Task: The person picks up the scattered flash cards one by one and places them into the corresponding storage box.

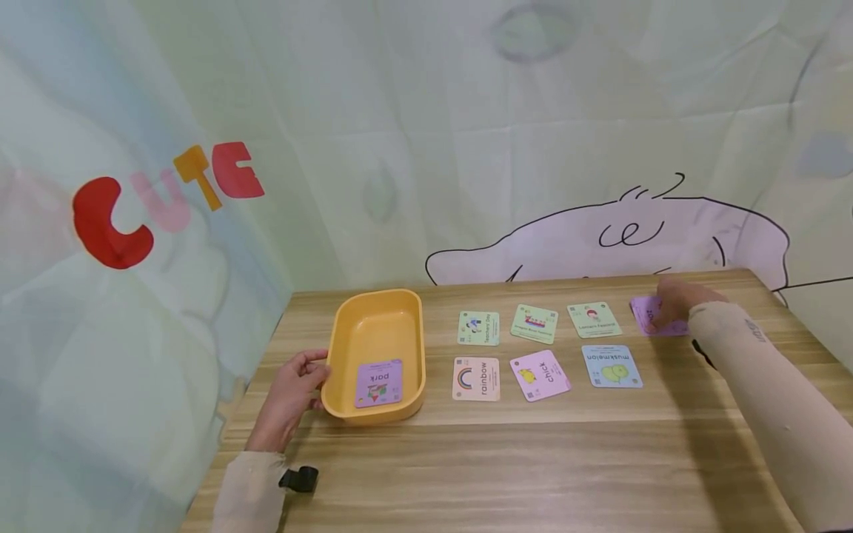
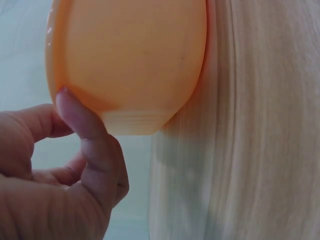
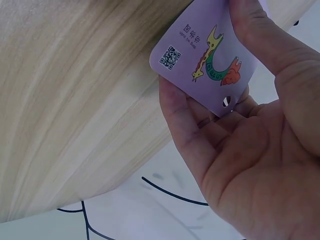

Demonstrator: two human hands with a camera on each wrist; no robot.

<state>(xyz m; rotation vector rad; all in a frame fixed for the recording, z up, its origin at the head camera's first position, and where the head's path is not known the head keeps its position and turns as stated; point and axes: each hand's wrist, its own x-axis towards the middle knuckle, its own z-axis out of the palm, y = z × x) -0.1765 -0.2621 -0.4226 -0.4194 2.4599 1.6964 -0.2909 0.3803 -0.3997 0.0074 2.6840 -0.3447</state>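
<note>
1. Our right hand (image 1: 681,302) pinches the zoo card (image 3: 207,55) at the table's (image 1: 480,474) far right, thumb over the printed face and fingers beneath. That grip looks sound; we should press lightly so the card does not bow.
2. We want the thumb firm near the edge, since a thin, smooth card may slip or swivel.
3. The lantern card (image 1: 595,320) lies just left and the muskmelon card (image 1: 611,366) nearby; raising our wrist clear would spare both a nudge.
4. Our left hand holds the tray (image 1: 380,333) at its left edge, thumb and fingers pinching the rim. A steady, gentle hold should stop it sliding.
5. The park card (image 1: 378,383) lies flat inside, toward our end, so we'd best not tip the tray.
</note>
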